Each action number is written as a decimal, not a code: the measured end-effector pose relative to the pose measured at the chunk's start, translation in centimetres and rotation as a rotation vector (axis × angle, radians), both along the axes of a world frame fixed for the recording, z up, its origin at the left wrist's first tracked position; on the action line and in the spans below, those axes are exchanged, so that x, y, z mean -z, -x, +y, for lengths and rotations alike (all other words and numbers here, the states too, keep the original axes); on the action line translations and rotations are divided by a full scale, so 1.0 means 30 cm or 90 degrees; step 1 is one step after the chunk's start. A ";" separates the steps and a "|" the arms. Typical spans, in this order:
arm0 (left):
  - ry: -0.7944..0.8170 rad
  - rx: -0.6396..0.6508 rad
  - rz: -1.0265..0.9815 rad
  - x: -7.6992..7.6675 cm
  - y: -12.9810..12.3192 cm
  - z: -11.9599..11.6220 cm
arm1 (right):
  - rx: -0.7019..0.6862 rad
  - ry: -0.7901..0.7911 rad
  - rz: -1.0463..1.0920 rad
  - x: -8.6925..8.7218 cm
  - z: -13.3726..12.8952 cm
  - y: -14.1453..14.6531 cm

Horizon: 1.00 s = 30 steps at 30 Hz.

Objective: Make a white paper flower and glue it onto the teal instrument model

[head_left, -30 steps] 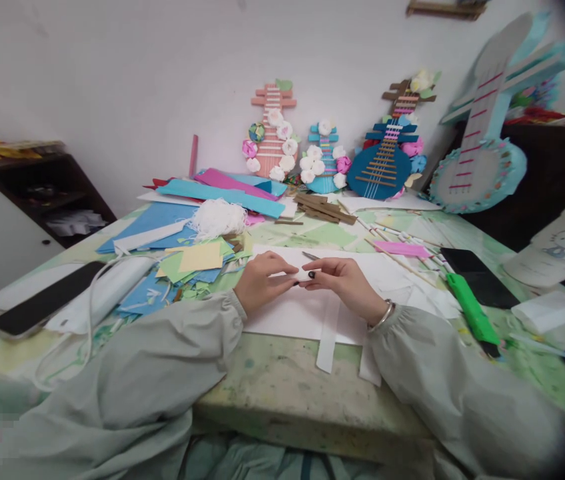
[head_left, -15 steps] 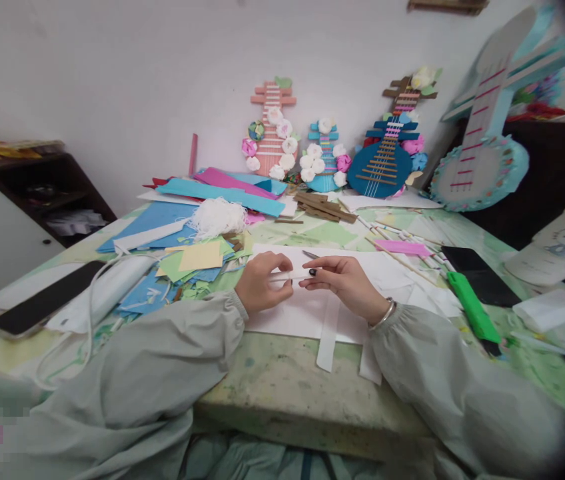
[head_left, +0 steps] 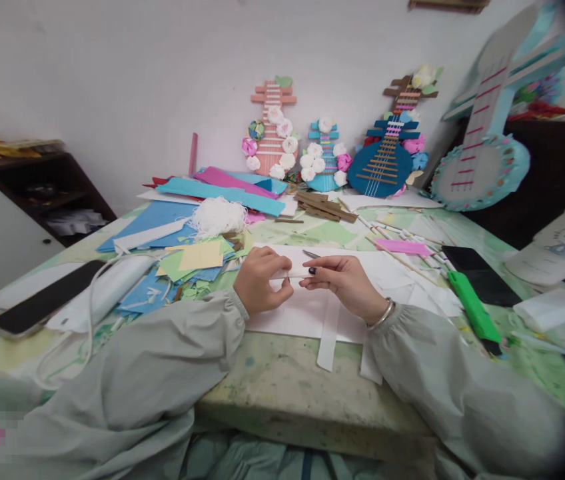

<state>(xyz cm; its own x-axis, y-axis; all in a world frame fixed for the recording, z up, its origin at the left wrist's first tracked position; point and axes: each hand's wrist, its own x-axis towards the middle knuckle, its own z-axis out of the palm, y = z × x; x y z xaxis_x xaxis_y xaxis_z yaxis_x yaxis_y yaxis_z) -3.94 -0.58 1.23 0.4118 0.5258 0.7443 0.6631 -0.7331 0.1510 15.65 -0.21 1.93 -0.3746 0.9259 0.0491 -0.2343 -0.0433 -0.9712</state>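
Between my two hands is a narrow white paper strip (head_left: 298,274), held level above the white sheets. My left hand (head_left: 262,281) pinches its left end, with thumb and forefinger closed. At the other end, my right hand (head_left: 345,283) grips it between thumb and fingertips. Below them lies a large white paper sheet (head_left: 282,321) on the table. A loose white strip (head_left: 328,340) hangs over the sheet's front edge near my right wrist. Just beyond my right fingers rests a dark pointed tool (head_left: 311,254), its kind unclear.
Left are paper scraps (head_left: 192,259), a bundle of white string (head_left: 219,217), a phone (head_left: 50,298) and a white cable. At right lie a green-handled tool (head_left: 472,307), a dark phone (head_left: 480,275) and thin sticks. Decorated paper lutes (head_left: 381,168) stand against the wall.
My left fingers have shifted slightly along the strip and curled closer round it. My right hand has hardly moved.
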 end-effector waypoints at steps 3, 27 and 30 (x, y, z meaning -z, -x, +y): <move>-0.004 -0.004 -0.005 0.002 0.001 0.002 | 0.005 0.003 0.006 0.002 0.002 0.001; 0.262 0.030 -0.171 0.007 0.016 0.031 | 0.041 -0.192 -0.144 0.001 -0.015 0.011; 0.217 0.051 -0.127 0.003 0.018 0.027 | 0.044 -0.154 -0.130 0.000 -0.011 0.007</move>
